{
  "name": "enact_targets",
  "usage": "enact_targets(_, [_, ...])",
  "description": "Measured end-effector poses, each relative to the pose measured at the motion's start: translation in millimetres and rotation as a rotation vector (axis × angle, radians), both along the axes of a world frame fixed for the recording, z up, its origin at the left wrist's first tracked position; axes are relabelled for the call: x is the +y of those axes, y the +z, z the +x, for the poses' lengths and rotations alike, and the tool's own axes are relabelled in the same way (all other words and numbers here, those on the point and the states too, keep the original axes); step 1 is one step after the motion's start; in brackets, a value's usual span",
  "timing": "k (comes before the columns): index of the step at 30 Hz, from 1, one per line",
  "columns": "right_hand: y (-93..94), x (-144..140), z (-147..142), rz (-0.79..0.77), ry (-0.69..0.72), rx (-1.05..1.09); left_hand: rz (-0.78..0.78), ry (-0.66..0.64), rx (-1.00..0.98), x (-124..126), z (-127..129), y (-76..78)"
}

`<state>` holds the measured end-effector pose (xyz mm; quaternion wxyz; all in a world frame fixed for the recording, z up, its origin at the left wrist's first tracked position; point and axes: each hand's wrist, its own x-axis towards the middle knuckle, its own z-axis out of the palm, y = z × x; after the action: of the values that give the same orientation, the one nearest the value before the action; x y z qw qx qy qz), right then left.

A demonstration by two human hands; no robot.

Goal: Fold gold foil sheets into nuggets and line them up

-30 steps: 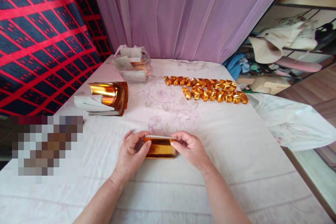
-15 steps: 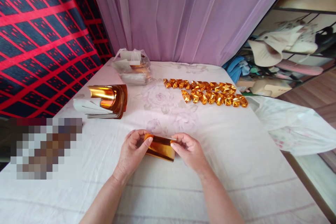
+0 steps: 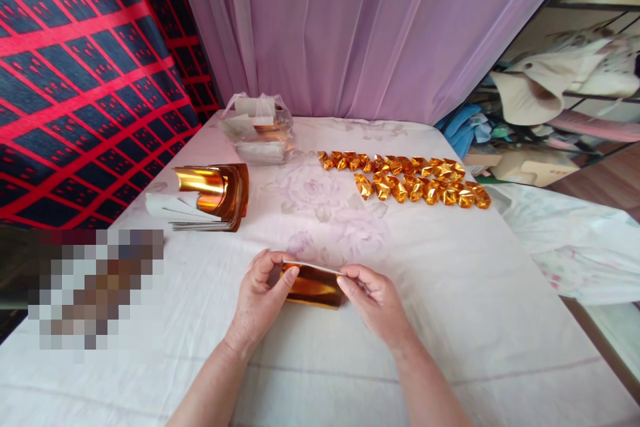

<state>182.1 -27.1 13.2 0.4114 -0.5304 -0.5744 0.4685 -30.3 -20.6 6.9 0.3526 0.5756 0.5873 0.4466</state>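
Foil (image 3: 313,285) levelled since half a second ago, tilt gone. Pinched at both ends: left hand (image 3: 260,303), right hand (image 3: 375,300), fingers closed on it, near worktop's front edge. Mid-fold, likely; next, pressing the crease flat.

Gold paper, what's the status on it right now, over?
Left hand and right hand both pinching the gold paper, one end each. Paper held just above the tablecloth. Nothing in the way.

A single head-worn camera looks forward and down across a cloth-covered table (image 3: 475,320).
Hands sit close at bottom centre; the purple curtain (image 3: 360,27) closes the far end.
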Motion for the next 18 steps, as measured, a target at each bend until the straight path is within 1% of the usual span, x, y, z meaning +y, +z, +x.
enact_targets(8, [2.4,0.8,-0.7,0.001,-0.013,0.002,0.022,-0.016,0.013,-0.1,-0.2,3.0])
enact_targets(14, [0.5,-0.2,0.0,0.015,-0.023,-0.005,0.053,0.026,0.049,-0.7,-1.1,4.0])
enact_targets(18, [0.3,-0.6,0.3,0.021,-0.023,0.002,0.07,0.032,0.046,-0.4,-0.5,4.0])
